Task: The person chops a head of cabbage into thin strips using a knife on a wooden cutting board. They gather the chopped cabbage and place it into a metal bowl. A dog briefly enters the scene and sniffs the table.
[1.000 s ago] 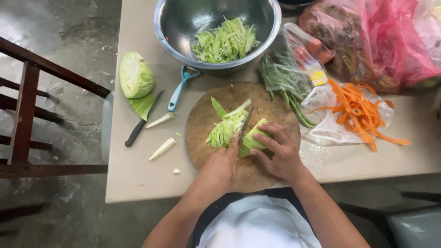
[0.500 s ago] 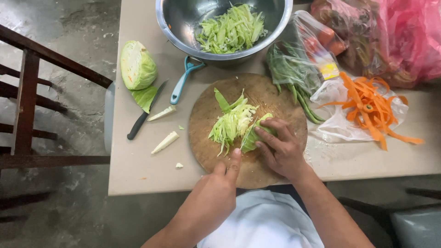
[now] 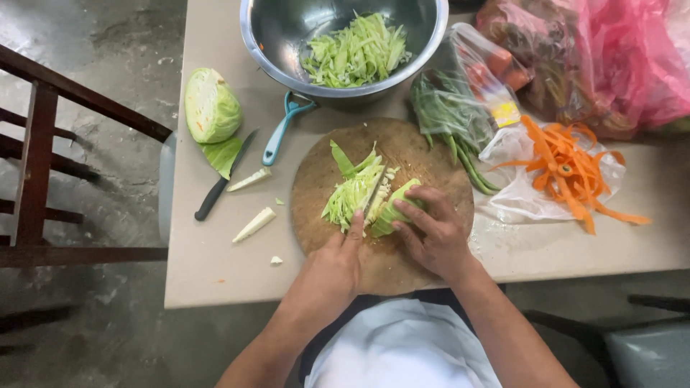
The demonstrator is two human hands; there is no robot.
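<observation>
Pale green shredded cabbage (image 3: 353, 192) lies on a round brown wooden board (image 3: 420, 154). More of it fills a shiny silver bowl (image 3: 267, 39). The peeler (image 3: 282, 129) is teal, the knife handle (image 3: 212, 199) black. Carrot peelings (image 3: 568, 169) are bright orange on clear plastic, beside a pink bag (image 3: 632, 65). The table (image 3: 215, 276) is beige.

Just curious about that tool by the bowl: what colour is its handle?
The peeler's handle is teal blue, seen in the head view.

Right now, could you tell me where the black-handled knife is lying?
The black-handled knife lies left of the round cutting board, its blade tip at the leaf under the cabbage half.
</observation>
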